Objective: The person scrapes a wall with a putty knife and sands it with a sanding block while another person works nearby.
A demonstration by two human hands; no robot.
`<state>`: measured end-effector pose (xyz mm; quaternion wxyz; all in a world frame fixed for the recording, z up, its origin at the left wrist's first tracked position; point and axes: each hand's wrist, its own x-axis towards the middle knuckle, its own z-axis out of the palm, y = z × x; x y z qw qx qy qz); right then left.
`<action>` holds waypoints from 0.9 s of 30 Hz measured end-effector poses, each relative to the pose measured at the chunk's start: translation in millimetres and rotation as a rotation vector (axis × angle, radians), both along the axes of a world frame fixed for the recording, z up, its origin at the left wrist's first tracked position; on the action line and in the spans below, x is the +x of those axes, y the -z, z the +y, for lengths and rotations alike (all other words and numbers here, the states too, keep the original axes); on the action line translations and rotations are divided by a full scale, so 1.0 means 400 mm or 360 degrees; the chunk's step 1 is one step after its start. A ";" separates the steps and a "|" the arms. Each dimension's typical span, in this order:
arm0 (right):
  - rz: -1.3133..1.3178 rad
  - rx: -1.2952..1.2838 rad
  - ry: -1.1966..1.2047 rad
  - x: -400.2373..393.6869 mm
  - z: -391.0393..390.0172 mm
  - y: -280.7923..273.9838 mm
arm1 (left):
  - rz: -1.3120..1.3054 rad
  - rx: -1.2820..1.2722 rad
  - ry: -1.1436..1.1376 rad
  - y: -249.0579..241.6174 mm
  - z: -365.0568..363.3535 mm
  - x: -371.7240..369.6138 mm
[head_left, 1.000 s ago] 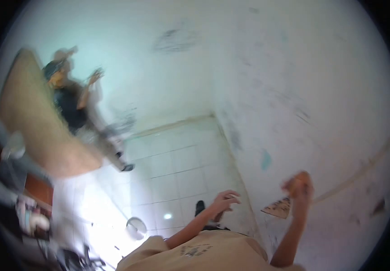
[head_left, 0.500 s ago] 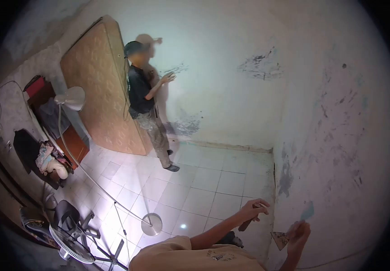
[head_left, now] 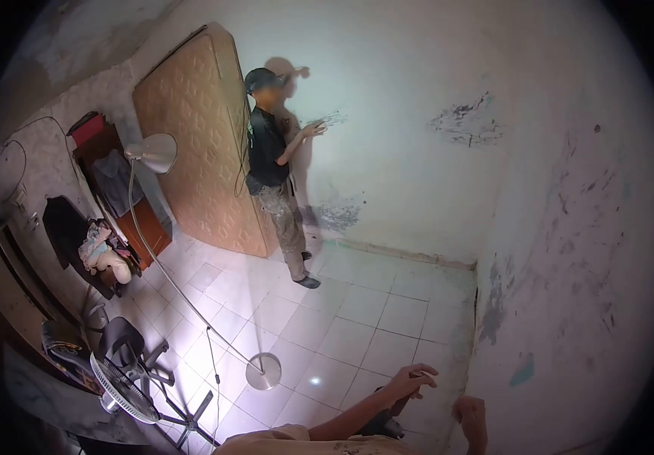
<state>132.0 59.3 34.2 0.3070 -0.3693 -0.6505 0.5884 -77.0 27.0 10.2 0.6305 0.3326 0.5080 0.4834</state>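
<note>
My left hand point(head_left: 412, 381) is bent at the wrist near the bottom of the view, its fingers curled round something slim. A thin pale edge shows between the fingers, but I cannot tell what the thing is. To its right, my right hand point(head_left: 471, 415) is closed in front of the right-hand wall. The putty knife with a triangular blade, visible in that hand a moment ago, is hidden now. Up and right of this fist, a teal patch point(head_left: 523, 369) marks the wall point(head_left: 562, 303), which is blotched with grey scuffs.
Another person point(head_left: 270, 152) stands by the back wall, hands raised near grey marks. A mattress point(head_left: 198, 152) leans behind them. On the left are a floor lamp point(head_left: 264, 371), a fan point(head_left: 122, 388), an office chair point(head_left: 126, 341) and a heap of clothes point(head_left: 103, 254). White tiles point(head_left: 349, 341) cover the floor.
The whole scene has shifted right in my view. My right hand has dropped down and left from the teal patch, and the putty knife's blade has gone from sight. My left hand is lower.
</note>
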 end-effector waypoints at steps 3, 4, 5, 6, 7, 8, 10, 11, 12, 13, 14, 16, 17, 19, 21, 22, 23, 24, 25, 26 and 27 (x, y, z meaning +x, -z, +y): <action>-0.0083 0.0037 -0.0052 0.007 -0.020 -0.014 | 0.0008 -0.0046 0.0022 -0.010 0.001 0.033; -0.0156 0.0008 -0.0054 0.013 -0.023 -0.020 | 0.0016 -0.0039 0.0023 -0.012 0.001 0.043; -0.0147 0.0016 -0.0057 0.019 -0.025 -0.019 | 0.0021 -0.0022 0.0045 -0.012 -0.001 0.053; -0.0074 -0.0005 -0.0085 0.025 -0.028 -0.012 | 0.0026 -0.0004 0.0062 -0.013 -0.002 0.062; 0.0002 -0.0025 -0.0119 0.028 -0.028 -0.008 | 0.0072 -0.0030 0.0083 -0.015 0.000 0.070; 0.0015 -0.0020 -0.0136 0.026 -0.029 -0.007 | 0.0085 -0.0025 0.0066 -0.010 0.004 0.075; -0.0078 -0.0139 -0.0103 0.020 -0.040 -0.009 | 0.0075 0.0064 0.0074 -0.026 -0.003 0.084; -0.0082 -0.0151 -0.0125 0.018 -0.043 -0.015 | 0.0121 0.0054 0.0121 -0.036 -0.002 0.077; -0.0035 -0.0093 -0.0234 0.011 -0.045 -0.035 | 0.0113 0.0033 0.0102 -0.067 -0.007 0.064; 0.0007 -0.0044 -0.0341 0.010 -0.048 -0.057 | 0.0164 0.0216 0.0185 -0.095 -0.017 0.050; -0.0004 -0.0074 -0.0360 0.016 -0.048 -0.082 | 0.0215 0.0399 0.0265 -0.132 -0.026 0.029; -0.0104 0.0393 -0.0816 0.046 -0.042 -0.153 | 0.0456 0.0870 0.0819 -0.262 -0.065 -0.054; -0.0223 0.0356 -0.1007 0.074 -0.034 -0.225 | 0.0397 0.1006 0.1070 -0.309 -0.091 -0.091; -0.0341 0.0286 -0.1203 0.146 -0.091 -0.229 | 0.0196 0.1472 0.1332 -0.393 -0.145 -0.126; -0.0201 0.0396 0.0305 0.267 -0.252 -0.098 | 0.0136 0.1903 0.1451 -0.491 -0.203 -0.146; -0.0222 0.0371 0.0302 0.282 -0.248 -0.081 | 0.0223 0.2008 0.1578 -0.533 -0.234 -0.169; -0.0232 0.0354 0.0284 0.298 -0.258 -0.080 | 0.0271 0.2114 0.1474 -0.549 -0.265 -0.187; -0.0244 0.0340 0.0265 0.313 -0.268 -0.080 | 0.0322 0.2218 0.1364 -0.563 -0.294 -0.202; -0.0255 0.0327 0.0247 0.330 -0.276 -0.084 | 0.0417 0.2293 0.1351 -0.588 -0.315 -0.216; -0.0257 0.0322 0.0237 0.341 -0.282 -0.087 | 0.0519 0.2373 0.1347 -0.618 -0.330 -0.229; -0.0257 0.0320 0.0232 0.351 -0.286 -0.086 | 0.0648 0.2296 0.1352 -0.645 -0.342 -0.234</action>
